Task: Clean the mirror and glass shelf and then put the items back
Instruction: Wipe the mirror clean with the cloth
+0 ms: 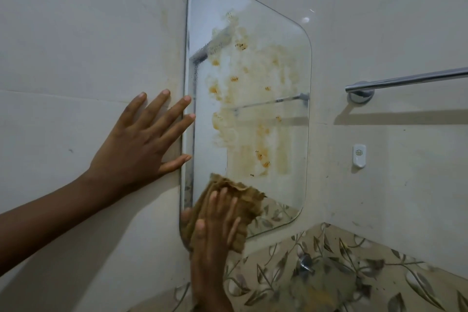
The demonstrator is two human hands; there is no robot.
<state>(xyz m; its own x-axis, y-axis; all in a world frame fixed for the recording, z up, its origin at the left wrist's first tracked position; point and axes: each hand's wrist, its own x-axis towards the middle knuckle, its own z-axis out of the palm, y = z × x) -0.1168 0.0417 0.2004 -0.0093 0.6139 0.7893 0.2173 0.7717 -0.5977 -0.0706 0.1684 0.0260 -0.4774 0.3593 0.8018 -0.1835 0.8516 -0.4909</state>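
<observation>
A rounded frameless mirror [278, 63] hangs on the pale wall, its middle smeared with orange-brown stains and droplets. My left hand [141, 139] lies flat and spread on the wall, fingertips touching the mirror's left edge. My right hand [215, 230] presses a brown cloth [243, 200] against the mirror's lower left corner. No glass shelf or shelf items are in view.
A chrome towel bar [405, 80] juts from the wall right of the mirror. Below it sits a small white wall hook [359, 156]. A band of leaf-patterned tile [354, 261] with a metal tap knob [305, 263] runs under the mirror.
</observation>
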